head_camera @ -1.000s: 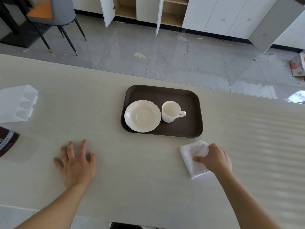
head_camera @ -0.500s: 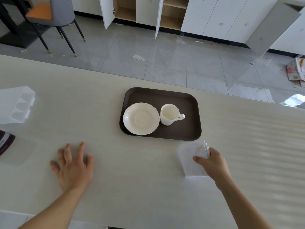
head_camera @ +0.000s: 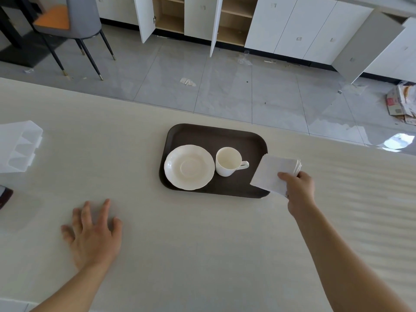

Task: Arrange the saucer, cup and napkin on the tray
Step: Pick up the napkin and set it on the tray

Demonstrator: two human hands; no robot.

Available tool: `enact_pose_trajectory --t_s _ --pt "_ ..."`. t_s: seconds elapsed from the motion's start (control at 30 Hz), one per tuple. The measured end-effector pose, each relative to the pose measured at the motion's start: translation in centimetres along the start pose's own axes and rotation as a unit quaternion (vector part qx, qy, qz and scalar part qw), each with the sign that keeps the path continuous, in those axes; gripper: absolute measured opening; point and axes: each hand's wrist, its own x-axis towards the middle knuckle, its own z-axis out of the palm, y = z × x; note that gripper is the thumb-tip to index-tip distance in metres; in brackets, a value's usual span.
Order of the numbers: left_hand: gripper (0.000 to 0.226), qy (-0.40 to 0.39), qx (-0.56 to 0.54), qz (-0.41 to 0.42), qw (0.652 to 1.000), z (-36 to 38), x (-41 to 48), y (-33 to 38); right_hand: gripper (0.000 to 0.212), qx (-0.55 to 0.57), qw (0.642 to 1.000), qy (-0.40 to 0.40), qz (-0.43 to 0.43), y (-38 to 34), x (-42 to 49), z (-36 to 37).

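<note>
A dark brown tray (head_camera: 216, 135) lies in the middle of the pale table. On its left half sits a white scalloped saucer (head_camera: 189, 167). A white cup (head_camera: 228, 161) stands upright beside the saucer, its handle pointing right. My right hand (head_camera: 298, 188) pinches a folded white napkin (head_camera: 273, 173) and holds it in the air over the tray's right edge, tilted. My left hand (head_camera: 92, 233) rests flat on the table at the near left, fingers spread, holding nothing.
A clear plastic organiser (head_camera: 19, 146) stands at the table's left edge, with a dark packet (head_camera: 4, 195) just below it. Beyond the table's far edge are a grey tiled floor, a chair (head_camera: 67, 21) and open white cabinets (head_camera: 202, 19).
My right hand has lifted the napkin off the table and carried it up and right, over the tray's right edge. My left hand stays flat on the table.
</note>
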Motion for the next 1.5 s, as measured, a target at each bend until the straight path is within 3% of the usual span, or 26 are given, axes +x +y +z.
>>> enact_pose_trajectory --t_s 0.2,0.4,0.5,0.7,0.97,1.13,1.3,1.5 --pt "0.063 0.0 0.003 -0.002 1.0 0.2 0.0 -0.1 0.018 0.067 0.995 -0.009 0.074 2.3 0.4 3.1" --pt "0.063 -0.002 0.004 -0.001 1.0 0.1 0.0 -0.1 0.034 0.037 0.998 -0.017 0.055 2.9 0.2 4.1" --pt "0.063 0.0 -0.001 -0.001 1.0 0.0 -0.1 0.0 0.031 0.023 0.998 -0.027 0.048 2.5 0.3 4.0" --pt "0.062 0.002 0.003 0.0 1.0 -0.1 -0.1 0.1 0.028 -0.124 0.99 -0.061 -0.006 1.8 0.3 3.0" --pt "0.064 -0.005 0.005 -0.002 1.0 -0.1 0.0 0.0 0.024 -0.261 0.962 -0.035 -0.067 1.2 -0.5 1.1" --pt "0.065 -0.017 0.006 -0.003 1.0 -0.4 -0.1 0.2 0.05 -0.255 0.965 0.002 -0.062 1.9 -1.5 -0.7" --pt "0.068 -0.033 0.003 -0.01 0.999 -0.9 -0.2 1.1 0.031 -0.244 0.965 -0.01 -0.094 2.5 -2.9 -1.9" --pt "0.057 -0.046 -0.044 0.026 0.998 -0.9 2.7 6.6 0.024 -0.241 0.961 -0.057 -0.124 1.1 -3.1 -0.9"
